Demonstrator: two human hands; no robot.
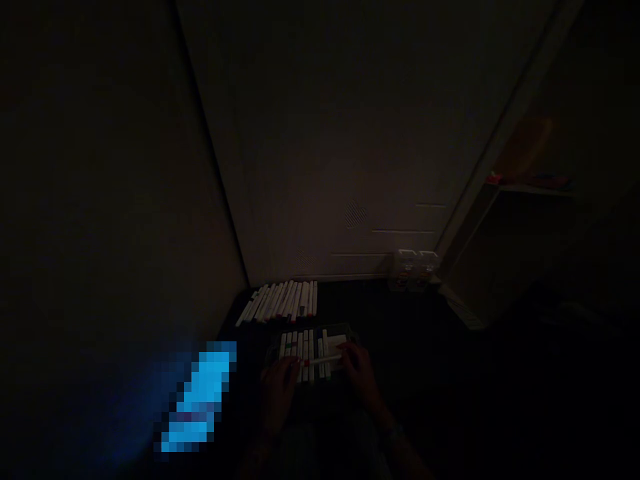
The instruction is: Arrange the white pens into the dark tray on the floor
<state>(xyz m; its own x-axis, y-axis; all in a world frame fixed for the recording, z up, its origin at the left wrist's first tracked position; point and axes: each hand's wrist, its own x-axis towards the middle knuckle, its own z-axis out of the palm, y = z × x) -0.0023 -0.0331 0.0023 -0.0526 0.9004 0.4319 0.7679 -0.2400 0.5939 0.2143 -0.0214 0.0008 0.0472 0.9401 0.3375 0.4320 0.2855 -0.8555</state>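
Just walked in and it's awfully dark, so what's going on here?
A person's right hand holds one end of a white marker crosswise over a tray of upright-laid markers; the left hand is at its other end. More markers in a row lie behind, toward the left.

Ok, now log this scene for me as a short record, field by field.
Left hand: at the left end of a slim white marker
Right hand: holding that marker's right end
Below them: shallow rectangular tray, colour too dim to tell, with upright-lined white markers
Farther back, left: row of loose white markers
Farther back, right: two clear plastic containers
Lighting: very dim, bright blue pixelated patch at left
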